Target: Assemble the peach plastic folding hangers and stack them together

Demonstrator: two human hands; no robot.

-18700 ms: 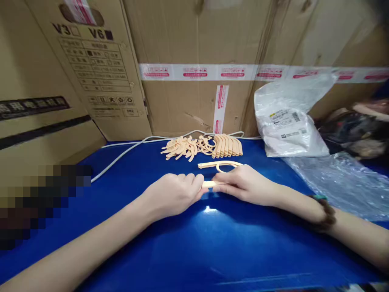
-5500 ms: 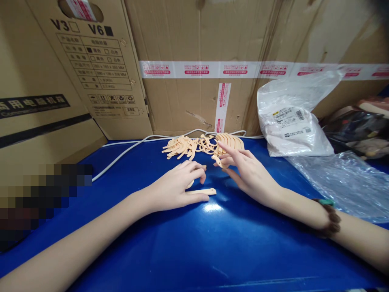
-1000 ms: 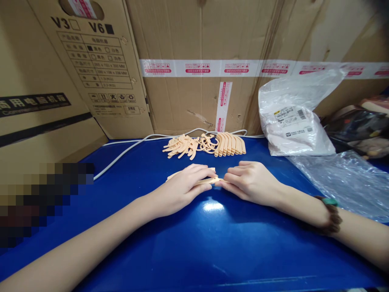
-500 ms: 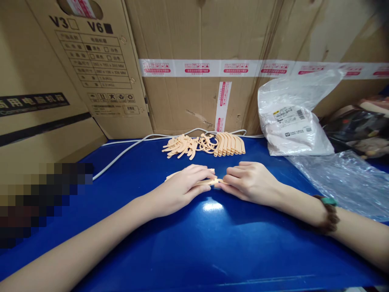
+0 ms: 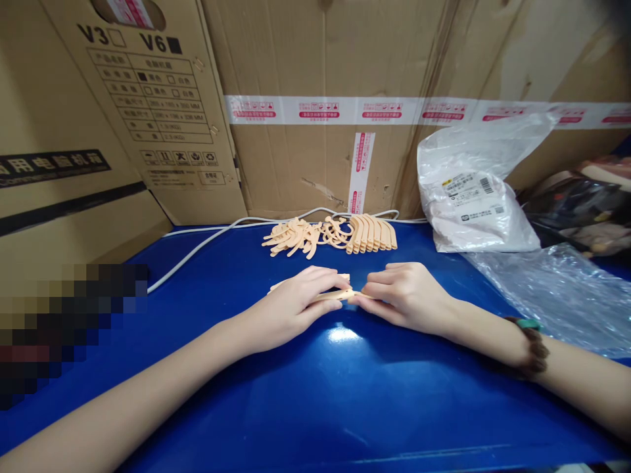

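Observation:
Both my hands are closed on a slim beige plastic hanger part (image 5: pixel 331 296), low over the blue tabletop. My left hand (image 5: pixel 298 305) pinches its left length between thumb and fingers. At its right end, the fingertips of my right hand (image 5: pixel 407 295) grip a narrow tip. Small dark holes show near the joint between the hands. Another beige piece (image 5: pixel 275 287) pokes out behind my left hand, mostly hidden by it. Farther back lie a loose heap of curved beige pieces (image 5: pixel 292 236), several hook-shaped pieces (image 5: pixel 335 231), and a neat row of curved arms (image 5: pixel 371 234).
Cardboard boxes (image 5: pixel 315 164) wall off the back and left of the blue table (image 5: pixel 315 407). A white cable (image 5: pixel 197 251) runs behind the pieces. To the right stand a white plastic bag with a label (image 5: pixel 478 217) and a flattened clear plastic sheet (image 5: pixel 566 295).
The hands keep nearly the same place and grip. The hanger part between them has shifted only very slightly; the piles have not moved.

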